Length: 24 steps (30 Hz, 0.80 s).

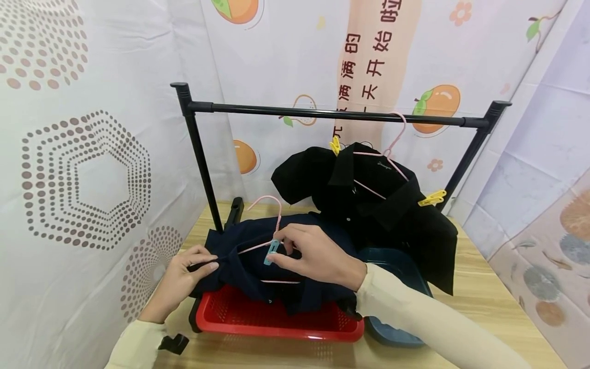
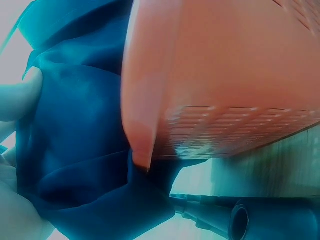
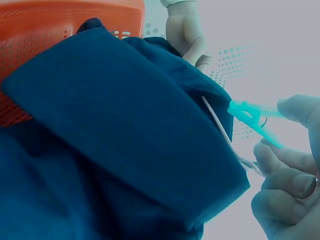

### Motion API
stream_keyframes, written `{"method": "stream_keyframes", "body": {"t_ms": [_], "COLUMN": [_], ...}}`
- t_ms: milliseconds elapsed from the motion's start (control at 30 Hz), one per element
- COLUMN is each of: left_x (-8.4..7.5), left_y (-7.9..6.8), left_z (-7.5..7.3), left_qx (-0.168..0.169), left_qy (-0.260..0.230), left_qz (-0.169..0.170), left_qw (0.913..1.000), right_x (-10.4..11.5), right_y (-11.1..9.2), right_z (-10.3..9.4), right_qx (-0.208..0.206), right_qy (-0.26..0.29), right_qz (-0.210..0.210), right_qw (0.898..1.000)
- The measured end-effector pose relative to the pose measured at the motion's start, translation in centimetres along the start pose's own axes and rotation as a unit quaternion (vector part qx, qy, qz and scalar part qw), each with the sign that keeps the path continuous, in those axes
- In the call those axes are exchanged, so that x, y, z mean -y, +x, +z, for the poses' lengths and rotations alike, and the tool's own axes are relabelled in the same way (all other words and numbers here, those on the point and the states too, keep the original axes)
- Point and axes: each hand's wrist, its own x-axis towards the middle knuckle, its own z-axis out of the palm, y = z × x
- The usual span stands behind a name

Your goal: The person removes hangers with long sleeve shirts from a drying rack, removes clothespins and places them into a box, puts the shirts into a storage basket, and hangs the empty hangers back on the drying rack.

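Note:
A dark navy shirt (image 1: 251, 271) lies over the red basket, with a pink hanger (image 1: 279, 212) inside its collar and the hook standing up. My left hand (image 1: 182, 277) pinches the shirt at its left shoulder; in the left wrist view, the fingers grip the cloth beside the basket wall. Between the thumb and fingers of my right hand (image 1: 320, 256) is a light blue clothespin (image 1: 272, 252), held over the collar opening near the hanger. The right wrist view shows the tip of the clothespin (image 3: 245, 111) right by the collar edge.
Behind, a black rail (image 1: 295, 110) on two posts carries a black shirt (image 1: 322, 174) on a pink hanger, with yellow clothespins (image 1: 432, 198) at its shoulders. The red basket (image 1: 276, 328) stands at the front, and a dark blue basin (image 1: 396, 333) to its right.

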Motion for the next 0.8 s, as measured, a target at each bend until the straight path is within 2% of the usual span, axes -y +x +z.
{"method": "stream_keyframes", "body": {"t_ms": [533,800], "left_x": [0.0,0.0], "left_y": [-0.1,-0.2], "left_z": [-0.2,-0.2], "left_qx": [0.003,0.005], "left_qy": [0.001,-0.007], "left_qz": [0.006,-0.003], "left_qw": [1.0,1.0], "right_x": [-1.5,-1.8], "right_y": [-2.5,-3.5], "right_z": [-1.1,-1.6], "right_qx": [-0.043,-0.067], "right_qy": [-0.009,0.008], "right_qz": [-0.023,-0.026], "right_qw": [0.999,0.997]}}
